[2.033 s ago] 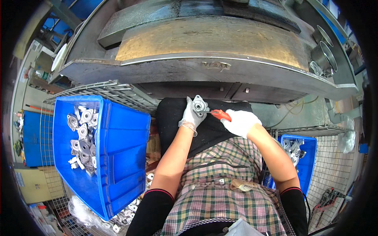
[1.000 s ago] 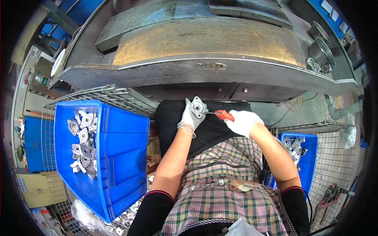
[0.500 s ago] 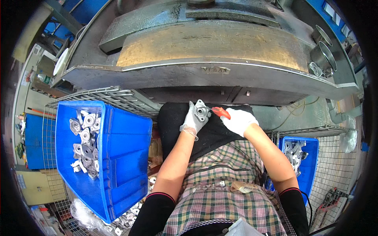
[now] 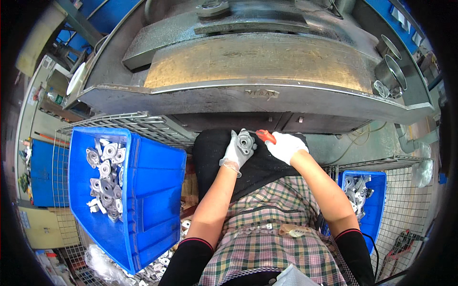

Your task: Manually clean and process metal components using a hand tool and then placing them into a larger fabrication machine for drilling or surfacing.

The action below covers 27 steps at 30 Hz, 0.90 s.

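Above my lap, my left hand (image 4: 235, 153), in a whitish glove, is closed round a grey metal flanged casting (image 4: 245, 141) with a round bore at its centre. The flange faces up, held between thumb and fingers. My right hand (image 4: 285, 148), in a white glove, grips a red hand tool (image 4: 265, 136). Its red end points left toward the casting, with a small gap between them. The glove covers the rest of the tool, so its exact kind is unclear.
To the left stands a blue bin (image 4: 157, 200) holding several similar castings. Another blue bin (image 4: 379, 200) with castings is on the right, beside wire mesh (image 4: 405, 200). Ahead is a metal workbench edge (image 4: 200, 97) with a worn board (image 4: 257, 55); metal cups (image 4: 391, 74) sit at its right.
The casting has turned in my left hand and its flange sits a little lower. My right hand with the red tool has shifted slightly left. The whole view has tilted a little.
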### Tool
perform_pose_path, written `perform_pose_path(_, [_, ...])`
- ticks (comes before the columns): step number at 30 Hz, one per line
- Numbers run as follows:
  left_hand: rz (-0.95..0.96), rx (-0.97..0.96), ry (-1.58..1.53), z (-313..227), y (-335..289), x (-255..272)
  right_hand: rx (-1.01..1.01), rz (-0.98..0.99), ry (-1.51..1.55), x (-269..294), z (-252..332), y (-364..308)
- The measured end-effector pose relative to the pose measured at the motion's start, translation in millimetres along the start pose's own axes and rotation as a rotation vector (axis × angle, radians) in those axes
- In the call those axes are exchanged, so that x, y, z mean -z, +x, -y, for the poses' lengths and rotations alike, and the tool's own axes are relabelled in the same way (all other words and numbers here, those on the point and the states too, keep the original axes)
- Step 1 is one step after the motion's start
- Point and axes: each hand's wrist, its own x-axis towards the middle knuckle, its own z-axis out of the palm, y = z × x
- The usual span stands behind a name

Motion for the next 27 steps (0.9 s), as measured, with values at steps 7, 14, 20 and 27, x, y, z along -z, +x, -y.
perform_pose_path(7, [0.095, 0.053, 0.847, -34.0, -9.0, 19.8, 0.001, 0.005, 0.014, 2.7, 1.6, -1.5])
perform_pose_path(14, [0.026, 0.187, -1.065, -14.6, -4.8, 12.7, -0.057, 0.008, 0.025, 5.7, -10.2, -5.8])
perform_pose_path(20, [0.019, 0.232, -1.872, -13.2, -8.6, 14.7, -0.055, -0.001, 0.031, 5.8, -11.6, -8.5])
perform_pose_path(27, [-0.035, 0.232, -1.933, -24.6, -8.7, 16.9, -0.034, -0.013, 0.031, 8.0, -9.6, -12.7])
